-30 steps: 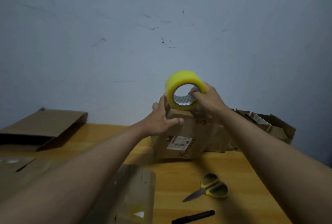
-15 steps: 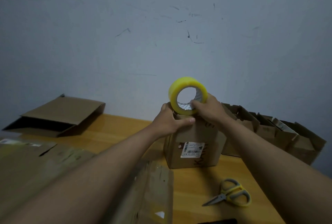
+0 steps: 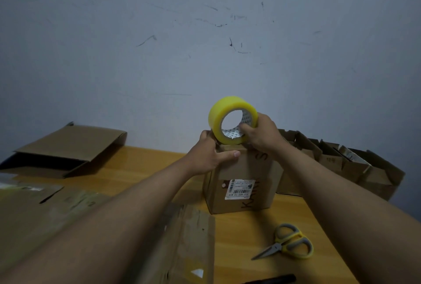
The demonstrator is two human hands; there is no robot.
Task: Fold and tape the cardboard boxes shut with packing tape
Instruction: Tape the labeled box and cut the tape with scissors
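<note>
two hands work at one small cardboard box (image 3: 241, 183) that stands upright near the far edge of the wooden surface (image 3: 145, 167), a white shipping label (image 3: 239, 189) and dark marker writing on its near face. the right hand (image 3: 262, 135) holds a yellow roll of packing tape (image 3: 230, 121) on edge at the box's top, its fingers (image 3: 245, 127) hooked through the core and curled round the roll. whether the roll touches the box top or hangs just above it cannot be told. the left hand (image 3: 209, 153) grips the box's top left corner, thumb laid along the near top edge and the other fingers curled over the top beside the roll.

just beside the box, along the far edge toward the right corner, a row of open cardboard boxes (image 3: 341, 165) stands with flaps up. toward the far left corner lies a flattened box (image 3: 70, 149), one panel raised. more flat cardboard (image 3: 189, 245) lies by the near edge, partly under the left forearm, with another worn sheet (image 3: 29, 206) to its left. a pair of scissors (image 3: 287, 243) with yellow and grey handles lies shut on the surface near the right edge, well apart from the box. a dark, slim object (image 3: 275, 279) lies at the near edge, cut off by the frame; what it is cannot be told. behind it all rises a scuffed grey wall (image 3: 205, 44).
</note>
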